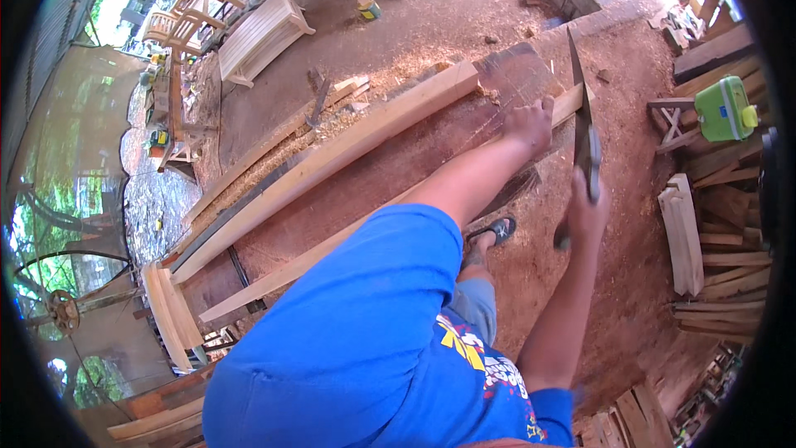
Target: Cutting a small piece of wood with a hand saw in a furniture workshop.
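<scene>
My right hand (589,209) is closed round the handle of a handsaw (580,91). The saw's long tapered blade points away from me and stands across the far right end of a long, narrow wooden plank (567,105). Just left of the blade, my left hand (529,128) is closed on that plank. The plank runs lengthwise along a dark reddish workbench (348,174), partly hidden behind my left arm and blue sleeve. Whether the teeth have cut into the wood I cannot make out.
A thick pale beam (356,149) lies along the bench, with shavings and a hammer-like tool (318,102) beyond it. Curved wood pieces (170,315) stand at the left end. On the right are a green jug (724,109) and stacked lumber (734,274). Wooden furniture (264,33) stands behind.
</scene>
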